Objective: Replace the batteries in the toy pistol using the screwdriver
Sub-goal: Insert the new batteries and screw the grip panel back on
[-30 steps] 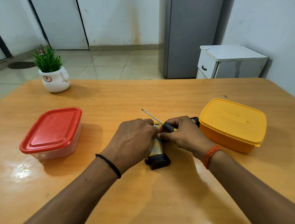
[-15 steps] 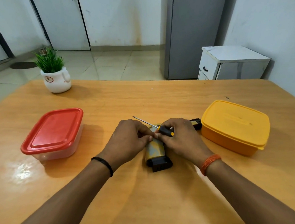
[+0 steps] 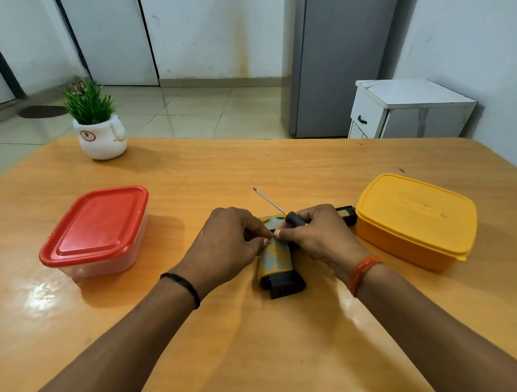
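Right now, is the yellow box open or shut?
Shut. The yellow box has its lid sitting flat on top, the rim meeting the base all round the sides in view. What is inside cannot be seen.

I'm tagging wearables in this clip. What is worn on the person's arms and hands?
Both forearms are bare, with no sleeves or gloves in view. The left hand has a thin black band at its wrist; the right hand has an orange thread band.
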